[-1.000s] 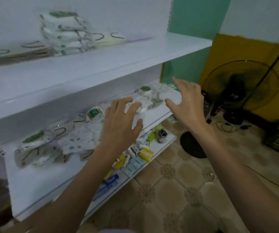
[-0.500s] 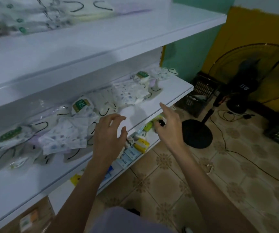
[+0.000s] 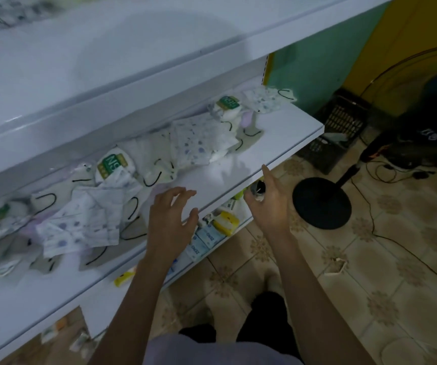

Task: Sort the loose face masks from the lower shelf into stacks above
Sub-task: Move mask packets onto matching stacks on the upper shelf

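Masks (image 3: 85,219), white with blue dots and black loops, are strewn along the lower shelf (image 3: 278,143). The left hand (image 3: 170,222) is spread, holding nothing; the right hand (image 3: 270,206) is turned away, so its grip cannot be told.

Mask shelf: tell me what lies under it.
A bottom shelf with a yellow box, blue-and-white boxes and a yellow packet. Farther back is hidden by the mask shelf.
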### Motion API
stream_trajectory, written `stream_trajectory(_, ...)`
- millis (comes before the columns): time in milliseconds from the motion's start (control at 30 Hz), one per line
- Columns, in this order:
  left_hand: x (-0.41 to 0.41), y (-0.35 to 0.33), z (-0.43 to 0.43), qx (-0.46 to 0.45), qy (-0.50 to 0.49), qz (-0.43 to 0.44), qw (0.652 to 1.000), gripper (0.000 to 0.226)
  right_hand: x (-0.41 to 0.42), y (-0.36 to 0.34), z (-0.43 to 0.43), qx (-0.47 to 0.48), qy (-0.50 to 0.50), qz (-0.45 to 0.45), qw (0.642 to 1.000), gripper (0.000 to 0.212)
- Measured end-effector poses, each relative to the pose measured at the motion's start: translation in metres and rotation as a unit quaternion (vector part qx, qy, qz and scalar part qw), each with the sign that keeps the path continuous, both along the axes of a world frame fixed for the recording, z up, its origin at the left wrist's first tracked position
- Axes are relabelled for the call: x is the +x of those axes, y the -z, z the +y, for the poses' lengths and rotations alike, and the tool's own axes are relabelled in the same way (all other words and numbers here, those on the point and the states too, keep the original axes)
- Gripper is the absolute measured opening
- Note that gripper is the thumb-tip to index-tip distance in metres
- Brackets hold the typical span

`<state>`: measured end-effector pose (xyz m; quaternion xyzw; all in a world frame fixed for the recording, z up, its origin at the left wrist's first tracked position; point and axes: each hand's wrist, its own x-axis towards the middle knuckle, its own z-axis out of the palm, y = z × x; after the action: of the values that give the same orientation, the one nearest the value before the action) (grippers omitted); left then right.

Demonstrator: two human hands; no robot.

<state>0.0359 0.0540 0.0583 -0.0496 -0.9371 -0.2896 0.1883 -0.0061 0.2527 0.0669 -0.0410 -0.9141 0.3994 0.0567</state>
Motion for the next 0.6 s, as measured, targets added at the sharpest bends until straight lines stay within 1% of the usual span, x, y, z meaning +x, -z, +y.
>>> stream_trajectory(100, -0.019, 0.010, 0.018, 0.022, -0.061, -0.072, 0.995, 0.052, -0.025, 0.011, 0.020, -0.014, -0.017, -0.013, 1.000, 0.068)
stream_trajectory(200, -0.034, 0.017, 0.045, 0.055, -0.128, -0.123, 0.983, 0.059, -0.053, 0.018, 0.044, -0.040, -0.058, -0.063, 0.995, 0.069)
stream_trajectory(267, -0.045, 0.023, 0.065, 0.064, -0.164, -0.128, 0.976, 0.060, -0.075, 0.021, 0.061, -0.029, -0.091, -0.078, 0.992, 0.069)
stream_trajectory(400, -0.062, 0.031, 0.091, 0.077, -0.221, -0.131, 0.963, 0.059, -0.109, 0.027, 0.075, -0.020, -0.165, -0.064, 0.984, 0.070)
stream_trajectory(600, -0.064, 0.034, 0.099, 0.095, -0.310, -0.094, 0.941, 0.059, -0.136, 0.041, 0.060, -0.043, -0.197, -0.073, 0.977, 0.071)
